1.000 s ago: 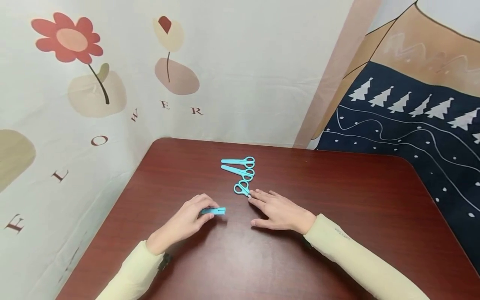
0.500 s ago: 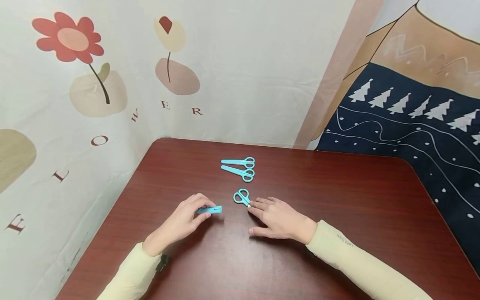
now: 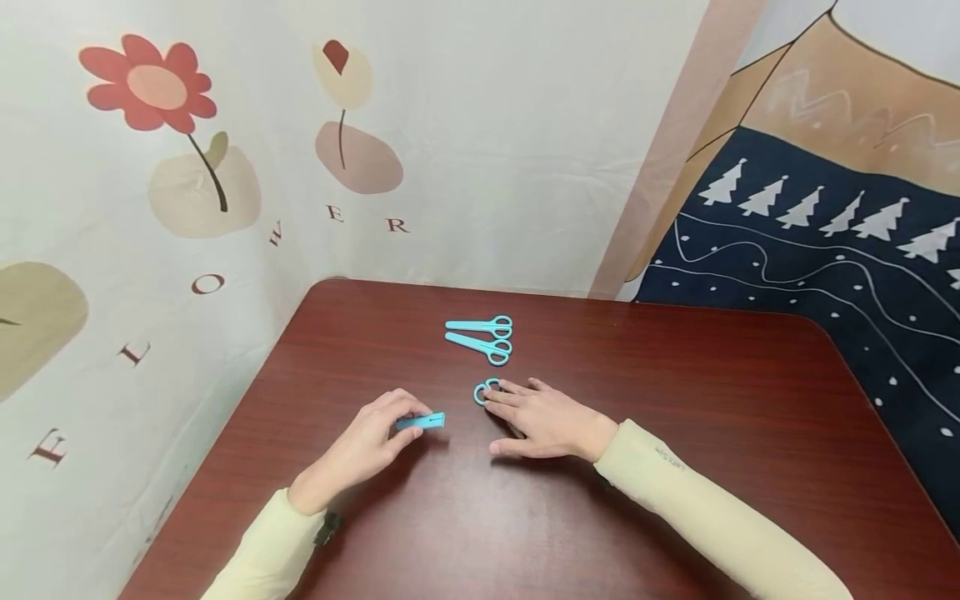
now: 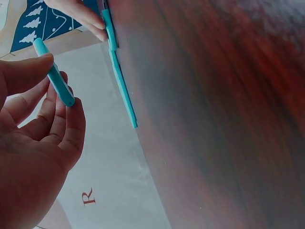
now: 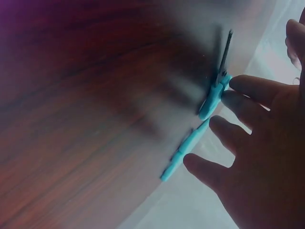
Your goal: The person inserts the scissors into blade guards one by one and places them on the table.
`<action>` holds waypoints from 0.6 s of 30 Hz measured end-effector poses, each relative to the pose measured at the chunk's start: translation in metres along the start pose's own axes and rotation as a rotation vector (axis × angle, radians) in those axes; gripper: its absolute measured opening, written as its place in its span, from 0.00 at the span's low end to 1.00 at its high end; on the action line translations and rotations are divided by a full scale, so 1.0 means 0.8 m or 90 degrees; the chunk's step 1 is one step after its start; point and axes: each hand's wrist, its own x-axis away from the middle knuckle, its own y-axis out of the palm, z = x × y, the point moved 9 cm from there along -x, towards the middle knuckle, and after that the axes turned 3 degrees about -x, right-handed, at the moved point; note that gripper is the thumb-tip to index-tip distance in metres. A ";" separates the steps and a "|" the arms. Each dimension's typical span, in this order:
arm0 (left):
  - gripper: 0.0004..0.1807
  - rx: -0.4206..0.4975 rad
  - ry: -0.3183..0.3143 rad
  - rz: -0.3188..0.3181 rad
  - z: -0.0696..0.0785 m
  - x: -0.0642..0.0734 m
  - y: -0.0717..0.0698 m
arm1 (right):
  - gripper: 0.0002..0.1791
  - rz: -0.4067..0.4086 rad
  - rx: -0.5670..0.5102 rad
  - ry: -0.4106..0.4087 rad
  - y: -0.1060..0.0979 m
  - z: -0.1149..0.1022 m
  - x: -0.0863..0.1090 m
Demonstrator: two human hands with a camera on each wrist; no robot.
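Observation:
My left hand (image 3: pixel 375 433) pinches a turquoise scissors sheath (image 3: pixel 431 421) between thumb and fingertips, slightly above the table. In the left wrist view the same sheath (image 4: pixel 59 85) slants between the thumb and fingers. Unsheathed scissors with turquoise handles (image 3: pixel 479 395) lie on the table, partly hidden beneath my right hand (image 3: pixel 551 422). The right fingers are spread and fairly straight over them. Fingertips meet the handle of those scissors (image 5: pixel 209 102) in the right wrist view, where the bare metal blades show.
Beyond the hands lie two sheathed turquoise scissors, a far pair (image 3: pixel 472 326) and a nearer pair (image 3: pixel 480 344), handles to the right. The brown table (image 3: pixel 675 375) has its far edge against a printed curtain (image 3: pixel 487 150).
The unsheathed scissors came towards me, away from the two sheathed pairs, with the right hand beside them. Then the right hand shifted left, over their blades. The left hand barely moved.

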 end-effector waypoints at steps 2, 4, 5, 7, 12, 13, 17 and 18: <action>0.14 -0.003 0.007 0.005 0.001 -0.001 0.000 | 0.43 0.008 0.007 0.011 -0.002 0.005 0.008; 0.14 -0.006 0.015 0.009 0.002 -0.003 0.001 | 0.43 0.021 0.017 0.014 -0.005 0.008 0.018; 0.14 -0.006 0.018 0.009 0.003 -0.004 0.001 | 0.43 0.027 0.024 0.016 -0.006 0.010 0.024; 0.14 -0.006 0.024 0.009 0.004 -0.005 0.002 | 0.42 0.038 0.034 0.019 -0.008 0.014 0.035; 0.14 -0.002 0.036 0.007 0.006 -0.011 0.006 | 0.41 0.052 0.036 0.025 -0.008 0.020 0.058; 0.14 -0.002 0.039 0.008 0.007 -0.013 0.007 | 0.41 0.053 0.035 0.024 -0.008 0.021 0.060; 0.14 0.000 0.042 0.007 0.009 -0.017 0.011 | 0.41 0.062 0.032 0.017 -0.010 0.021 0.066; 0.14 0.001 0.042 0.005 0.009 -0.018 0.013 | 0.40 0.067 0.030 0.014 -0.012 0.021 0.067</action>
